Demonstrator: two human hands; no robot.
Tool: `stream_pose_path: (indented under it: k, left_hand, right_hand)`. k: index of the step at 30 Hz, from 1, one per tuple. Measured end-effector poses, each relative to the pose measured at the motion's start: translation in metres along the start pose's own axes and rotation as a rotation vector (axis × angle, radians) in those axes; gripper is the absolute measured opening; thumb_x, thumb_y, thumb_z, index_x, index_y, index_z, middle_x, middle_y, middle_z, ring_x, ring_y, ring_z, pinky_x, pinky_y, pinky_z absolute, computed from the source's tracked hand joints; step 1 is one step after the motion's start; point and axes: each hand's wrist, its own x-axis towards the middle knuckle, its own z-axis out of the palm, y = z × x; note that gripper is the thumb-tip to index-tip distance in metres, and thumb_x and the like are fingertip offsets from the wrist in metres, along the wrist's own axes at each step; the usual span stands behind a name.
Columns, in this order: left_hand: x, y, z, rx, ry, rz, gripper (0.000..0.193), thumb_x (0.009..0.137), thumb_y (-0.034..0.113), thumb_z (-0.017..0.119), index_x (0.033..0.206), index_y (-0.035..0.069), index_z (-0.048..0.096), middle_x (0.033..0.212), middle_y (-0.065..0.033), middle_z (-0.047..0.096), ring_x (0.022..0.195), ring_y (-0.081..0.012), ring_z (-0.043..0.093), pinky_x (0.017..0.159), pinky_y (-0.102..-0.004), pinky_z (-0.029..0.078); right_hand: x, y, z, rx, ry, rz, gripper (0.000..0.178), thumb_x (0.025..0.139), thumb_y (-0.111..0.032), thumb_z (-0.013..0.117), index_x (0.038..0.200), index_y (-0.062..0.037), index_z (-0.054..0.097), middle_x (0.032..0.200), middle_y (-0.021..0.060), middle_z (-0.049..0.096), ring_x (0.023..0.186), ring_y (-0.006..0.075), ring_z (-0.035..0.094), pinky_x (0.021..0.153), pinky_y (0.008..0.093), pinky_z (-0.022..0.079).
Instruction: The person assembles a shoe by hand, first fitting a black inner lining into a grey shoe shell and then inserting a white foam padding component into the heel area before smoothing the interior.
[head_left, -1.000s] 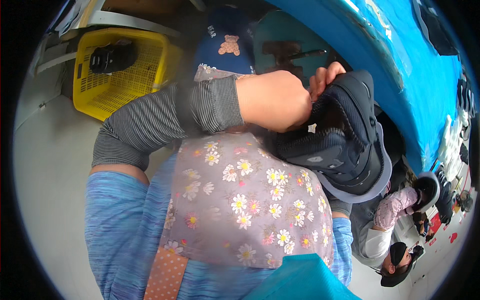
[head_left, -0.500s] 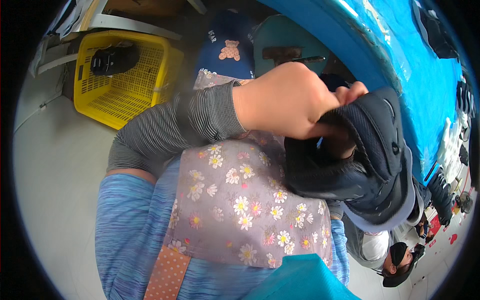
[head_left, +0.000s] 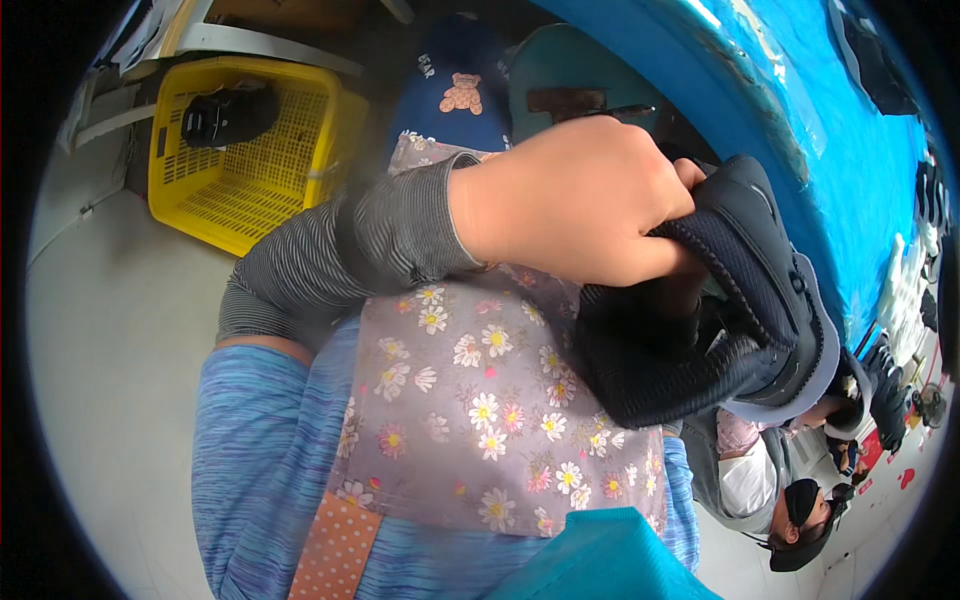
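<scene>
A black fabric shoe with a pale lavender sole is held over my lap, tilted with its opening toward me. My left hand is closed on the collar of that opening, its thumb and some fingertips reaching inside and out of sight. My right hand is hidden behind the shoe; only a sliver of the sleeve cuff shows below it. Beneath lies my grey apron with a daisy print.
A yellow plastic basket on the left holds a black shoe. Along the right runs a table covered in blue sheeting. Beyond my lap, brown tool-like pieces lie on a teal surface. A co-worker sits at lower right.
The shoe has turned and shifted slightly right, showing more of its opening. My left hand has moved a little with it and still grips the collar.
</scene>
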Motion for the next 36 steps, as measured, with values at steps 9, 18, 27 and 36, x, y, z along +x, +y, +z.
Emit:
stream_pose_path:
  k: [9, 18, 27, 36]
  left_hand:
    - [-0.009, -0.016, 0.014, -0.578, -0.089, -0.112, 0.018, 0.088, 0.007, 0.070, 0.104, -0.003, 0.070, 0.083, -0.0178, 0.069, 0.070, -0.0169, 0.064, 0.070, -0.0290, 0.051]
    - [-0.020, -0.009, 0.004, -0.547, -0.066, 0.025, 0.009, 0.087, 0.006, 0.069, 0.094, 0.001, 0.071, 0.077, -0.0151, 0.070, 0.067, -0.0224, 0.069, 0.063, -0.0315, 0.051]
    - [-0.031, -0.019, 0.012, -0.339, 0.180, 0.172, 0.019, 0.080, 0.012, 0.071, 0.093, 0.000, 0.068, 0.078, -0.0185, 0.064, 0.070, -0.0373, 0.064, 0.061, -0.0377, 0.050]
    - [-0.010, -0.075, 0.000, -0.160, 0.073, -0.244, 0.036, 0.082, 0.021, 0.071, 0.113, 0.003, 0.067, 0.092, -0.0184, 0.071, 0.086, -0.0322, 0.070, 0.078, -0.0368, 0.054]
  right_hand:
    - [-0.006, 0.000, 0.005, -0.015, -0.009, 0.033, 0.026, 0.094, -0.024, 0.067, 0.094, -0.0007, 0.055, 0.078, 0.0172, 0.061, 0.068, 0.0291, 0.060, 0.061, 0.0386, 0.048]
    - [-0.008, 0.006, 0.004, -0.051, 0.005, 0.028, 0.027, 0.093, -0.023, 0.068, 0.093, 0.0004, 0.056, 0.077, 0.0175, 0.062, 0.066, 0.0288, 0.061, 0.060, 0.0381, 0.047]
    - [-0.011, 0.001, 0.006, -0.115, 0.035, -0.054, 0.027, 0.092, -0.022, 0.070, 0.093, 0.0015, 0.057, 0.076, 0.0177, 0.063, 0.064, 0.0284, 0.061, 0.059, 0.0377, 0.047]
    - [0.011, -0.016, 0.027, -0.396, 0.221, -0.278, 0.028, 0.092, -0.022, 0.071, 0.093, 0.0025, 0.057, 0.075, 0.0179, 0.064, 0.063, 0.0281, 0.062, 0.058, 0.0372, 0.047]
